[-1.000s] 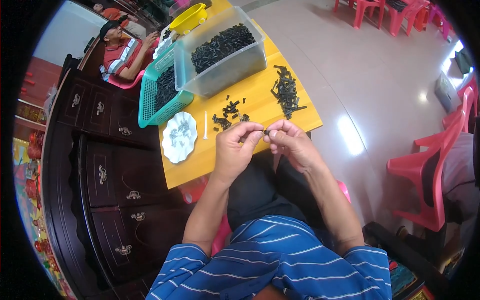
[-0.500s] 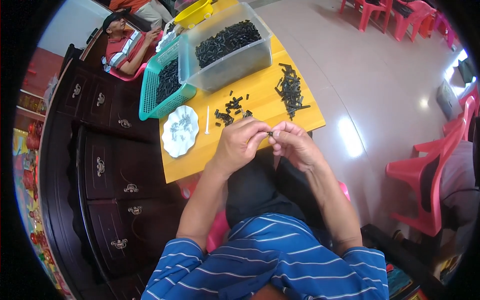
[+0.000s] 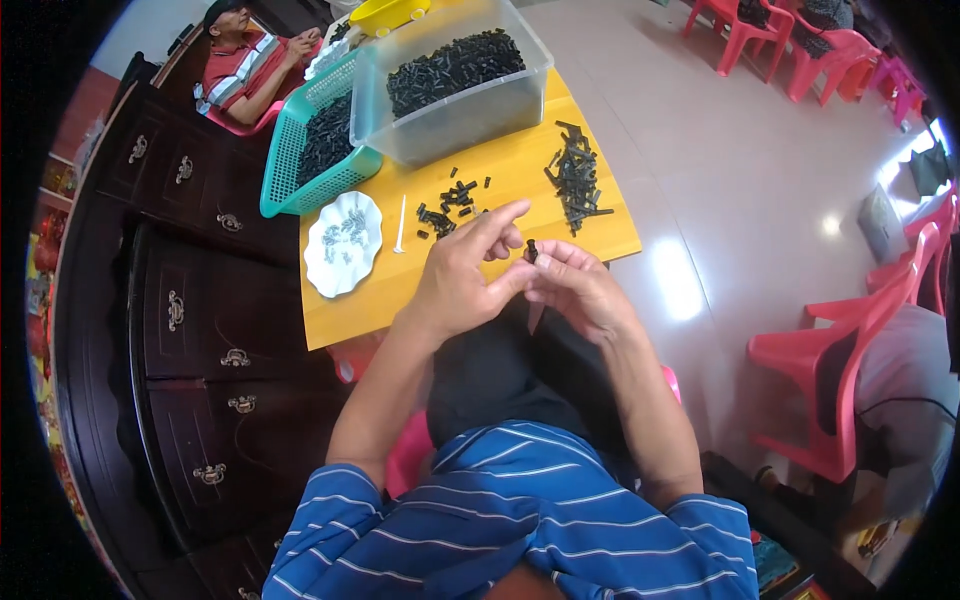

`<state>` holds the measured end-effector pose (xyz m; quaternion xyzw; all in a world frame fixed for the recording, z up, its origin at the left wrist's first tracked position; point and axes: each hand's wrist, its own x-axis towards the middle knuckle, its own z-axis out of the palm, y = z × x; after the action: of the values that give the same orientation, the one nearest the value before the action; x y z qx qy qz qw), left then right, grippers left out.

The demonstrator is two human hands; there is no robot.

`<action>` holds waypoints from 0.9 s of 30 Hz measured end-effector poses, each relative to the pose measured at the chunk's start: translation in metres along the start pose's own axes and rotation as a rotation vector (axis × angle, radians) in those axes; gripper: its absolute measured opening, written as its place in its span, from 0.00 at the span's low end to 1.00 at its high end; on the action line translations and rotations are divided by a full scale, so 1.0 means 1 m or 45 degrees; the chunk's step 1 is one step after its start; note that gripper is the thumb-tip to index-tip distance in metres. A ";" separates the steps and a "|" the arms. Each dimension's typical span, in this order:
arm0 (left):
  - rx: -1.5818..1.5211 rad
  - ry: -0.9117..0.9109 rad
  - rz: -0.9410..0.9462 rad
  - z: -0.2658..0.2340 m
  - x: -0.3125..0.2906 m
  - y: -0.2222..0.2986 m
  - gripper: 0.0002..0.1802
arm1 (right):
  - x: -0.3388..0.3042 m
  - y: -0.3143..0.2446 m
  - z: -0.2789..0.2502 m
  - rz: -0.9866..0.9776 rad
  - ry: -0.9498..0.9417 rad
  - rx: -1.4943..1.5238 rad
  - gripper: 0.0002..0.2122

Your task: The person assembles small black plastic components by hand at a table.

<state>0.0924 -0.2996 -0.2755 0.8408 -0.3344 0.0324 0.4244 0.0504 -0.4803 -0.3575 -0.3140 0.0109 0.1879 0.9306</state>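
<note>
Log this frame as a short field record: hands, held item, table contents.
left hand: fingers pinched toward the small black part
right hand: holds the small black part at its fingertips
yellow table: two loose heaps of black parts
white dish: small pale pieces
clear bin: black parts
teal basket: black parts
background: seated person, red chairs

Worktop [image 3: 560,235]: yellow-orange. Small part [image 3: 531,250] betw. fingers: black. Loose pcs [image 3: 578,180] on worktop: black. Clear bin [image 3: 450,75], contents black. Basket [image 3: 285,160]: teal, mesh pattern, black contents. Dish [image 3: 343,243]: white w/ grey bits. Bowl [image 3: 388,12]: yellow. Shirt [image 3: 500,530]: blue, thin white stripes. Chairs [image 3: 850,340]: red-pink. Cabinet [image 3: 190,330]: dark brown, metal handles.
</note>
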 end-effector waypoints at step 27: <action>0.379 0.118 0.430 0.015 -0.001 -0.013 0.13 | 0.003 0.004 -0.006 0.023 -0.012 0.060 0.10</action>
<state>0.0960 -0.3043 -0.2947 0.8240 -0.4420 0.1904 0.2990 0.0524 -0.4802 -0.3653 -0.2911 0.0136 0.1973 0.9360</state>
